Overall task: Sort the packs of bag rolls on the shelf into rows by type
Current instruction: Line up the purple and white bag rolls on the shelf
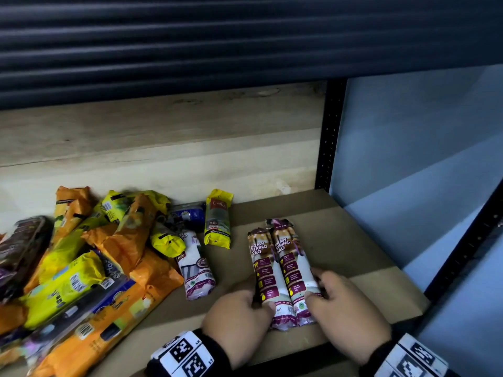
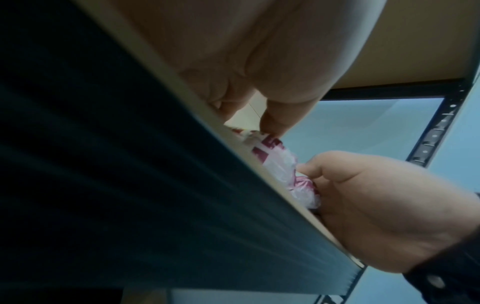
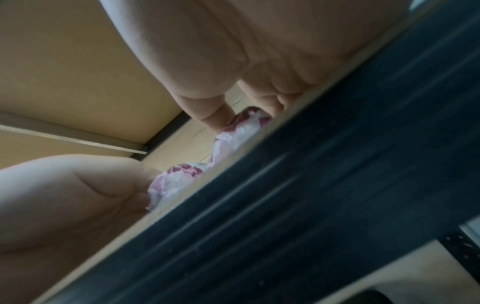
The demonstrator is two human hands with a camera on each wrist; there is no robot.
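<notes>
Head view: left hand (image 1: 239,312) and right hand (image 1: 345,308) each clamp a drawstring pack (image 1: 283,270) — square both ends flush, parallel to the shelf (image 1: 340,240) edge.

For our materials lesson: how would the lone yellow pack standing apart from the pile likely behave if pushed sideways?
The yellow pack looks rounded like a roll, so it would probably roll rather than slide. Its glossy wrapper suggests a slippery grip. Its crimped, crumpled ends look soft and would likely bend; the middle seems firmer.
</notes>
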